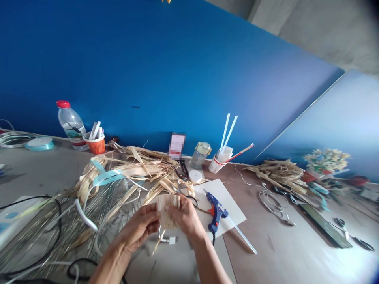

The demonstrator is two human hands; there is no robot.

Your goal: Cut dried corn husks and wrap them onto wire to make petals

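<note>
Between my two hands is a flat, pale strip of dried corn husk (pixel 166 211), held up over the table. My left hand (pixel 144 224) pinches its left edge with curled fingers. On the other side, my right hand (pixel 187 217) grips the strip with the thumb pressed on its face; the fingers behind are mostly hidden. A blue hot glue gun (pixel 218 211) with a clear glue stick lies right of my right hand, partly on a white sheet (pixel 235 211). Beyond my hands spreads a heap of dried husks (pixel 139 167).
Thin metal wires (pixel 59 228) and cables cover the left side. Along the blue wall stand a water bottle (pixel 71 124), an orange cup (pixel 96 144), a glass jar (pixel 200 154) and a cup (pixel 217 163) with glue sticks. Scissors (pixel 340 225) and artificial flowers (pixel 327 161) are at right.
</note>
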